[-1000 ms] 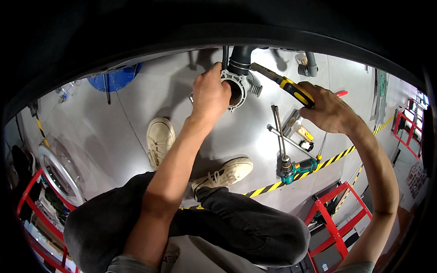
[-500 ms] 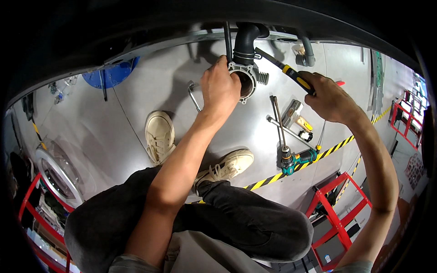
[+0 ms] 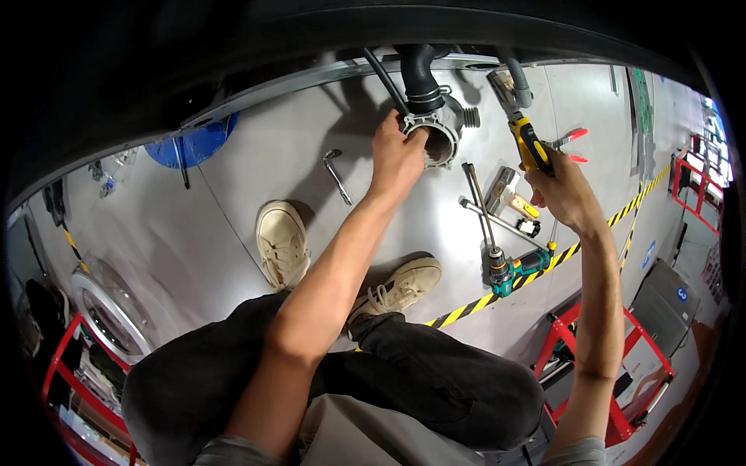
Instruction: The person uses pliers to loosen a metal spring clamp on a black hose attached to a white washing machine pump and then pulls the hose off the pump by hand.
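My left hand (image 3: 396, 155) grips the rim of a grey round pump housing (image 3: 444, 133) that hangs from a black ribbed hose (image 3: 418, 74) under a dark machine. My right hand (image 3: 566, 194) is closed around the yellow-and-black handle of a screwdriver (image 3: 531, 144), raised to the right of the housing with its tip pointing up toward a grey hose (image 3: 517, 78). The screwdriver tip is apart from the housing.
On the grey floor lie a green cordless drill with a long bit (image 3: 509, 268), a T-handle wrench (image 3: 497, 221), red-handled pliers (image 3: 571, 144) and a small metal wrench (image 3: 336, 175). My shoes (image 3: 281, 241) rest there, near yellow-black floor tape (image 3: 466, 311). Red racks (image 3: 614, 365) stand at right.
My right hand has swung the screwdriver away from the housing, up and to the right. My left hand stays on the housing rim. The view has shifted closer.
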Demonstrator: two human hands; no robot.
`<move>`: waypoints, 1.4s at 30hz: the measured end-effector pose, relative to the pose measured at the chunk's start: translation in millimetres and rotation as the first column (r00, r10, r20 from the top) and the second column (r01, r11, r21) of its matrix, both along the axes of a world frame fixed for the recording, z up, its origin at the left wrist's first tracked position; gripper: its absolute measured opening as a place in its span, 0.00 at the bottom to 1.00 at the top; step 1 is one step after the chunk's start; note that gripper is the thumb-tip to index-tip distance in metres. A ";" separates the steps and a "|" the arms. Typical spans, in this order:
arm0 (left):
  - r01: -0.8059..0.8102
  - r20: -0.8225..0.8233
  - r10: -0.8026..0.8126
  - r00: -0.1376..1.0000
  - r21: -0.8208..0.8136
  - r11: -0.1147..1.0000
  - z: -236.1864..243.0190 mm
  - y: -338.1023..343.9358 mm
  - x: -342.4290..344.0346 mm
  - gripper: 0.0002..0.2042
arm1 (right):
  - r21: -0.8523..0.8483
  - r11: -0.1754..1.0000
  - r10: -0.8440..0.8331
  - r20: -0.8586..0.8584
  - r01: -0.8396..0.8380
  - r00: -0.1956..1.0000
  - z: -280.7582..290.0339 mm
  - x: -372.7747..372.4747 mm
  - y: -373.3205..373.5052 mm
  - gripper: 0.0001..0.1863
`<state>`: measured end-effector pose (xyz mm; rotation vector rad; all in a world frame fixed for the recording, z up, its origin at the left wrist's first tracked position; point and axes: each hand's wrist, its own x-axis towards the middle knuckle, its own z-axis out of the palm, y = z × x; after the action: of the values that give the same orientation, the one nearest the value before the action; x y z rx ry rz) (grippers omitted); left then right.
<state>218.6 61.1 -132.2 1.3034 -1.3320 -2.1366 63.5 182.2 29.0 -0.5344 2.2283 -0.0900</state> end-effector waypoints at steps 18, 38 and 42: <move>0.029 -0.272 0.367 0.890 0.836 0.548 -38.3 8.3 -16.6 0.14 | -0.316 0.835 -0.432 0.132 0.451 0.892 -76.9 43.3 109.6 0.30; 0.048 -0.376 0.337 0.863 0.726 0.686 -55.8 11.7 -21.4 0.14 | -0.068 0.913 0.260 -0.660 -0.401 0.705 -39.5 36.8 32.8 0.43; 0.020 -0.360 0.351 0.864 0.722 0.692 -49.9 12.0 -22.3 0.16 | 0.007 0.895 0.316 -0.716 -0.446 0.623 -50.1 33.2 22.7 0.44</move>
<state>196.3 73.1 -182.1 0.9321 -0.1387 -2.6912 96.8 204.9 -21.1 -1.3236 2.7920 0.1852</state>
